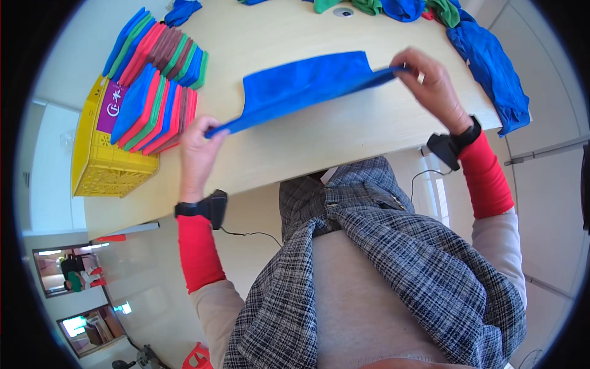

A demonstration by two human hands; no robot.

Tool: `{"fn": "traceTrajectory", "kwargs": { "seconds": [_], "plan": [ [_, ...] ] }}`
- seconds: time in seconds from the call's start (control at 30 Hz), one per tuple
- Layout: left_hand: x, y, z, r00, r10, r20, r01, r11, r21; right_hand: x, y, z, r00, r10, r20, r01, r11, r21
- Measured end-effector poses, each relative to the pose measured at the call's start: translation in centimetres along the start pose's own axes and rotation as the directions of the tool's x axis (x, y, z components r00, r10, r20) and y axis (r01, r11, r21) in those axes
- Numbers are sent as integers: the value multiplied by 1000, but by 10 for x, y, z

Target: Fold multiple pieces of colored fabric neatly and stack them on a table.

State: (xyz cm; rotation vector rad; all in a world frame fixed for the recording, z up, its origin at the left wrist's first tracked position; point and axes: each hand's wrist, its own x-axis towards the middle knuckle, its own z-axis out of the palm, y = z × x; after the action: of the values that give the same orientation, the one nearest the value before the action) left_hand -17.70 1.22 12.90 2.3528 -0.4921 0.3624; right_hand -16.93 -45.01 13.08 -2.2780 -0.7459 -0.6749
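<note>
We pinched the blue cloth between left hand and right hand; its ends suited seemingly soft, light fabric.

Blue cloth: near edge slightly blurred; tabletop directly behind it hidden. Green cloth and blue bundle cut off by upper edge. Folded cloths cover part of yellow crate; its inside unseen. Red object cut by lower edge, possibly plastic. Distant items at lower left too small to identify.
</note>
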Motion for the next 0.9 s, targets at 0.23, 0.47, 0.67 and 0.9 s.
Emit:
{"fn": "traceTrajectory", "kwargs": {
  "seconds": [0.23,0.47,0.67,0.9],
  "plan": [
    [75,84,-98,983,8,-186,-89,897,-432,91,-23,-83,992,82,-96,-43,935,352],
    [86,81,-99,989,-60,-138,-4,908,-418,115,-10,-97,999,45,21,-49,928,368],
    [106,76,-92,995,-18,-95,-20,924,-382,116,-6,-100,986,119,121,-141,971,196],
    [188,58,-89,989,47,-142,-44,999,24,167,39,-85,993,116,-34,-118,990,-77]
  ]
}}
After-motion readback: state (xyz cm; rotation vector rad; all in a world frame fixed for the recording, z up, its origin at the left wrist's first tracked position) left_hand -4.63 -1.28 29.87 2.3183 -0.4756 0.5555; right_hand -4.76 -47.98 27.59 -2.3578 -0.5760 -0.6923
